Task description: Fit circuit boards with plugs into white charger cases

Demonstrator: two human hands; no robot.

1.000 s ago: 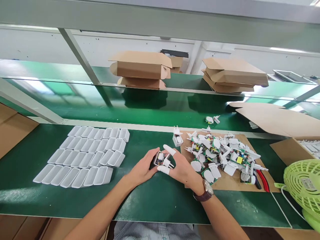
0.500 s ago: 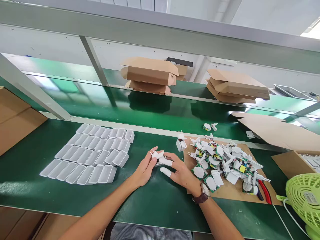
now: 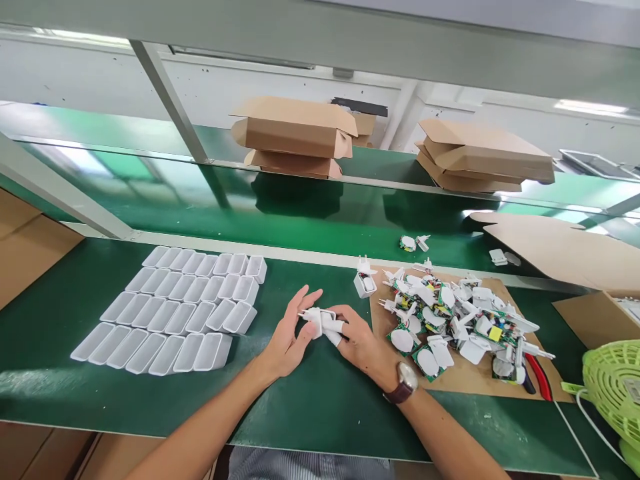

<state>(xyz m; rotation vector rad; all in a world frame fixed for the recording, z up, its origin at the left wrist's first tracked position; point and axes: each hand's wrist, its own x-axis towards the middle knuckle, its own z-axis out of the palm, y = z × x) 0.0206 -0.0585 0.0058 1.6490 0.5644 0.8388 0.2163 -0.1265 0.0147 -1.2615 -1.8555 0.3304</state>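
Note:
Between my two hands, over the middle of the green bench, is a white plug adapter (image 3: pixel 314 320) with its pins pointing left. My left hand (image 3: pixel 290 339) pinches its pin end with the thumb, the other fingers stretched out behind. Around the right end of the adapter close the fingers of my right hand (image 3: pixel 357 340), which wear white finger cots. Beyond my right hand stands a white housing (image 3: pixel 365 285) with a pinned plug piece on top. Rows of open white housings (image 3: pixel 165 317) lie to the left of my left hand.
A heap of circuit boards with white plug pieces (image 3: pixel 450 320) covers a cardboard sheet (image 3: pixel 463 383) on the right. Red-handled pliers (image 3: pixel 539 377) and a green fan (image 3: pixel 613 393) are at its right. Flat cartons (image 3: pixel 300 127) rest on the shelf behind.
The plug piece and housing in my hands have turned and now show as one body, pins to the left. My right fingers have closed in around it. The camera view has shifted slightly.

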